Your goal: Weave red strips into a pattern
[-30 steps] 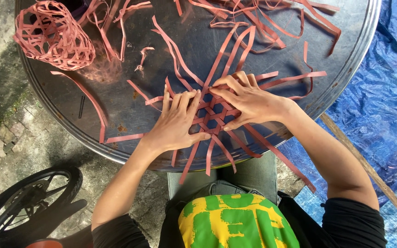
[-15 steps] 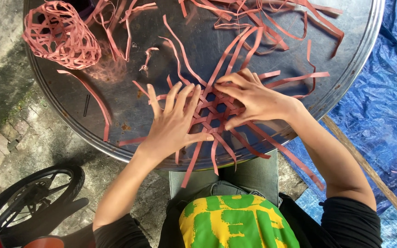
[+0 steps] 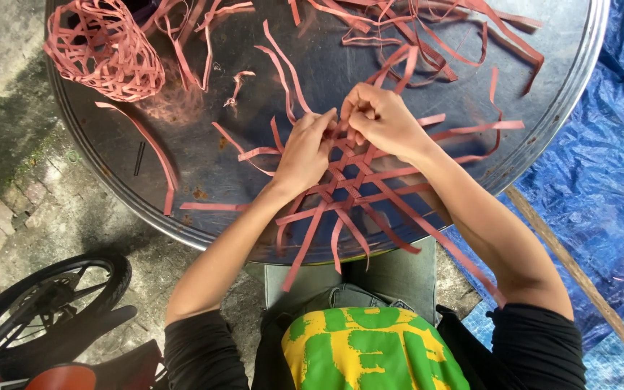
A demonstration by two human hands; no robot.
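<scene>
Both hands have moved up from lying flat on the weave to its far edge, at about 12 o'clock of it, and now they work close together. The left hand [image 3: 306, 150] has its fingers pressed together and bent down onto the strips. The right hand [image 3: 383, 121] is curled, and its fingertips seem to pinch a pink strip [image 3: 397, 68] that runs away toward 1 o'clock.

The woven mat [image 3: 348, 180] lies on the round metal counter [image 3: 204, 155], near its edge at 6 o'clock, right in front of the person. It is made of flat pink strips crossed over and under each other, with small holes between them. Only the middle part looks woven. Long loose ends stick out all around it, and some hang over the edge of the counter toward the person's lap. So the work looks only partly done, with a lot of weaving left.

More loose strips [image 3: 427, 29] lie in a heap at 12 to 1 o'clock on the counter. At 10 o'clock sits a small round woven basket [image 3: 106, 50] of the same pink strips. It looks finished, and nothing can be seen inside it.

A blue tarp [image 3: 601, 166] lies on the ground at 3 o'clock. A black wheel [image 3: 45, 310] shows at 8 o'clock.
</scene>
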